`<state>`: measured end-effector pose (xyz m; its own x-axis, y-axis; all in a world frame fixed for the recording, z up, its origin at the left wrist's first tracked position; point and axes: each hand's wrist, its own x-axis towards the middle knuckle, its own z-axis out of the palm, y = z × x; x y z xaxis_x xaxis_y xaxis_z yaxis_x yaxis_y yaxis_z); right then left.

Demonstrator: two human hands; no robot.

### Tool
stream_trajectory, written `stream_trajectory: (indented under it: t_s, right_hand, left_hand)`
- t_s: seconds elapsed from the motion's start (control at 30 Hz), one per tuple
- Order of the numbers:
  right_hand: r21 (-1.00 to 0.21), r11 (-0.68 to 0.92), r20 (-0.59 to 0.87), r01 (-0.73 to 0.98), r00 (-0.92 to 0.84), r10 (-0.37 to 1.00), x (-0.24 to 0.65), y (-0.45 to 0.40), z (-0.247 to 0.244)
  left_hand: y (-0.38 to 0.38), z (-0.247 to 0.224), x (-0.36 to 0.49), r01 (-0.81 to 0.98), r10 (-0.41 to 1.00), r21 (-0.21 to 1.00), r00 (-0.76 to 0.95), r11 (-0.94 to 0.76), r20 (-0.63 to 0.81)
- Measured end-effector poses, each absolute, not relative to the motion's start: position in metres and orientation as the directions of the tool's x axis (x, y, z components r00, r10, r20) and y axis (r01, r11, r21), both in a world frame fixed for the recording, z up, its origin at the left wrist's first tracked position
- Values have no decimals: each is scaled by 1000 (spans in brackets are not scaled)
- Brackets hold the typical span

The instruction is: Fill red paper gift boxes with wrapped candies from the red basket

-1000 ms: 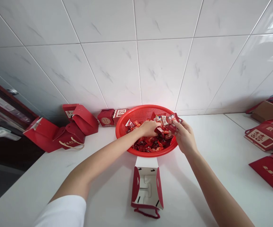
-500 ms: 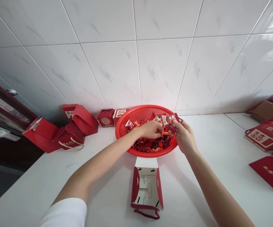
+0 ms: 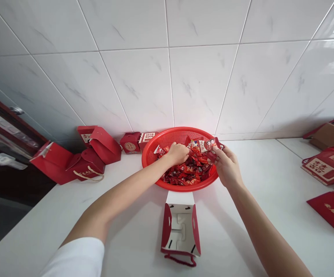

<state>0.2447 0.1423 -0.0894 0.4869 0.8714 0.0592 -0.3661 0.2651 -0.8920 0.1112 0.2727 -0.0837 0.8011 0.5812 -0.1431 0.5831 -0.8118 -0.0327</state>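
Our right hand (image 3: 227, 166) pinched a printed packet (image 3: 209, 144) over the right side of the red basket (image 3: 184, 188), near the back edge of the white counter (image 3: 135, 242). We judged it light, soft and slick, best held by one end. Our left hand (image 3: 178, 154) curled over the sweets (image 3: 181, 179); whether it gripped any, we couldn't tell. Pale tiles (image 3: 138, 23) rose behind.

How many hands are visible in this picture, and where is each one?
2: the left hand is in the red basket, at the wrapped sweets; the right hand is by the basket's right rim, pinching a packet. No other hand shows.
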Motion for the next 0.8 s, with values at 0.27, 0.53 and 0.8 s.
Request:
stream_trajectory:
  t_s: [0.27, 0.53, 0.8]
  right_hand:
    - [-901, 264, 69, -345, 485, 872, 245, 145, -92]
    - [-894, 264, 66, -362, 476, 877, 245, 143, -92]
    - [-898, 282, 104, -337, 462, 881, 245, 144, -94]
  left_hand:
    - [271, -92, 116, 416, 380, 93, 886, -905, -267]
    - [273, -94, 120, 430, 351, 160, 861, -888, -368]
    - [278, -99, 117, 509, 428, 236, 845, -828, -321]
